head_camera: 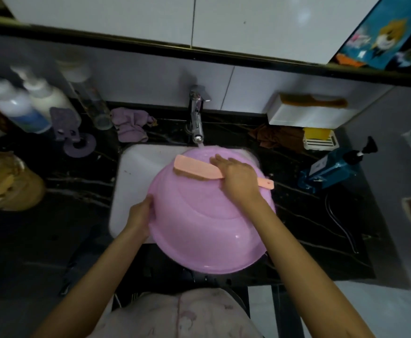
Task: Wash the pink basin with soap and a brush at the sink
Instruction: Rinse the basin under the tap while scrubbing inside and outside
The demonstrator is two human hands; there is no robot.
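Observation:
The pink basin (207, 223) lies upside down and tilted over the white sink (136, 167), its bottom facing me. My left hand (139, 215) grips its left rim. My right hand (238, 179) holds a salmon-pink brush (194, 168) by the handle, bristles pressed on the basin's far side. Water runs from the chrome tap (197, 118) onto the basin's far edge. A yellow soap bar (315, 134) sits in a white dish at the right.
Dark marble counter (65, 215) surrounds the sink. Pump bottles (24, 106) and a purple cloth (131, 124) stand at the left back. A blue pump bottle (333, 167), a brown cloth (280, 137) and a white box (309, 113) are at the right.

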